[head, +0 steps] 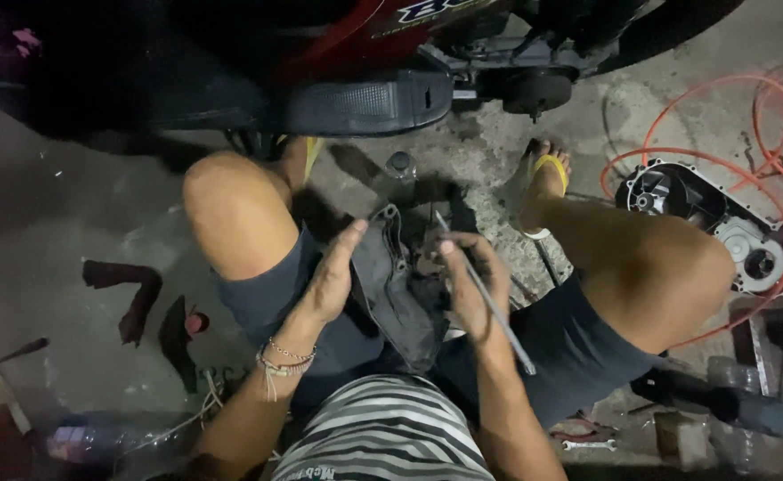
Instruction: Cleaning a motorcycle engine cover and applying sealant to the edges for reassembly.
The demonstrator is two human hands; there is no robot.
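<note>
I sit low in front of a red motorcycle (356,53), my knees spread apart. Between them stands a dark engine cover part (391,285), tilted on its edge. My left hand (333,276) rests flat against its left side, fingers straight, steadying it. My right hand (471,285) grips a thin grey metal rod tool (489,298), whose upper tip points at the inside of the cover. The tool's lower end sticks out past my wrist.
A round metal engine casing (712,218) lies on the concrete at right, ringed by an orange hose (721,160). Red rags (129,294) lie at left. A wrench (587,441) and bottles (747,392) sit at lower right. My sandalled foot (543,183) is ahead.
</note>
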